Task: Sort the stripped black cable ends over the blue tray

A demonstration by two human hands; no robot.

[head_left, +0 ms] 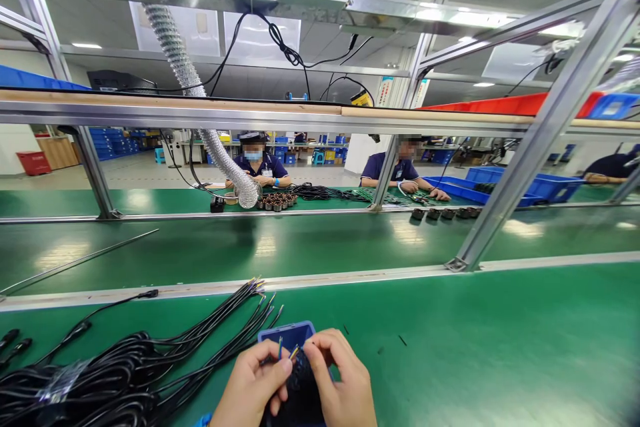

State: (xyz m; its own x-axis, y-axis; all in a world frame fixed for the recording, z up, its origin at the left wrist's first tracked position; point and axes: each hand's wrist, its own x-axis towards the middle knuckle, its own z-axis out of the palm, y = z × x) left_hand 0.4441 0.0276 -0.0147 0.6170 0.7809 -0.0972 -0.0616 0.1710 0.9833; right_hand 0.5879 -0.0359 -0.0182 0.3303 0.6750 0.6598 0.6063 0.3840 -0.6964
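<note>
Both hands are over a small blue bin (286,331) at the bottom centre of the head view. My left hand (257,380) pinches a cable end, whose thin coloured wires (294,351) stick up past the thumb. Close on its right, my right hand (343,377) has thumb and forefinger together near the wire tips; what they hold, if anything, is too small to make out. Dark small pieces (303,380) show inside the bin between the hands. To the left lies a large bundle of black cables (115,367), its stripped ends fanned toward the bin.
A metal frame post (545,140) slants up at the right. Beyond the rail, a thin rod (85,259) lies on the green surface. A flexible duct (220,153) hangs at the centre left. Two people sit across, near copper coils (277,201) and blue trays (535,183).
</note>
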